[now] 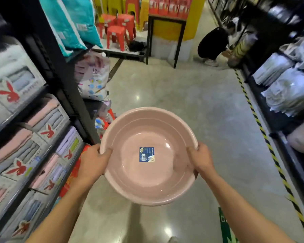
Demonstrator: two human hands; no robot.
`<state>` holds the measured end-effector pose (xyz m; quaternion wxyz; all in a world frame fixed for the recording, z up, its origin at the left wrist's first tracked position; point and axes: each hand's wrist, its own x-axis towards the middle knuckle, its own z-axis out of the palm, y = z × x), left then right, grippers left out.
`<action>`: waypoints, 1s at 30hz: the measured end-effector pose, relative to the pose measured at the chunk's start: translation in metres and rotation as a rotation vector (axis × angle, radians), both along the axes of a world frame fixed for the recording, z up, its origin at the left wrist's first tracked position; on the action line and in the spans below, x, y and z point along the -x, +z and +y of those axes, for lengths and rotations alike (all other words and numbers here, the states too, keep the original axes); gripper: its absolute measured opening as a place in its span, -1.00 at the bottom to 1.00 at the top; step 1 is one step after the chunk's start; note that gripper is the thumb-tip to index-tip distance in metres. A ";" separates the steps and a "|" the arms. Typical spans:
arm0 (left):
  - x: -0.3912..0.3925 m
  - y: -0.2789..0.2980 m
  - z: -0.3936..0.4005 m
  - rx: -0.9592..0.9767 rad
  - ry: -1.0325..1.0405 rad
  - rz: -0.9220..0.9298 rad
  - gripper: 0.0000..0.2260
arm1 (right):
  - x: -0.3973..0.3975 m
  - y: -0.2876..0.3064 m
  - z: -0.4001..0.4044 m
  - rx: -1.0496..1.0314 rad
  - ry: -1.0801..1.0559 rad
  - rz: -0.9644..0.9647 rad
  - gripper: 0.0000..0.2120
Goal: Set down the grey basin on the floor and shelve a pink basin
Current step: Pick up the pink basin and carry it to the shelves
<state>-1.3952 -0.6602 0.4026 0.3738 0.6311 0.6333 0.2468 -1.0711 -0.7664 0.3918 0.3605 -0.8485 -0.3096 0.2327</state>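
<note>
A round pink basin (147, 130) with a blue label (146, 154) stuck inside its bottom hangs in the air over the aisle floor, its opening facing me. My left hand (93, 162) grips its left rim, thumb over the edge. My right hand (201, 159) grips its right rim the same way. No grey basin is in view. At the right, another pale pink basin (302, 137) sits on a low dark shelf.
Dark shelving (63, 81) with boxed towel sets lines the left side. Shelves of packaged goods and a yellow-black floor stripe (263, 132) run along the right. Red stools (119, 30) and a black-framed table (167, 20) stand at the aisle's far end, with a crouching person (212, 44) nearby.
</note>
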 end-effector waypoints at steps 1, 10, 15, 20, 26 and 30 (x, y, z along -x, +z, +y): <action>-0.012 0.013 -0.002 -0.027 -0.019 0.002 -0.82 | -0.011 0.014 -0.008 -0.013 -0.027 -0.004 -0.75; -0.155 0.089 -0.036 -0.100 -0.196 -0.078 -0.87 | -0.122 0.084 -0.108 -0.123 -0.214 -0.058 -0.75; -0.250 0.104 -0.070 -0.104 -0.325 -0.100 -0.84 | -0.184 0.090 -0.185 -0.192 -0.379 0.003 -0.90; -0.366 0.109 -0.111 -0.103 -0.533 -0.082 -0.82 | -0.244 0.093 -0.280 -0.223 -0.602 0.016 -0.90; -0.516 0.097 -0.180 -0.082 -0.859 -0.119 -0.81 | -0.299 0.092 -0.399 -0.266 -0.922 -0.001 -0.88; -0.607 0.080 -0.233 -0.060 -1.082 -0.102 -0.79 | -0.321 0.087 -0.471 -0.220 -1.121 -0.022 -0.88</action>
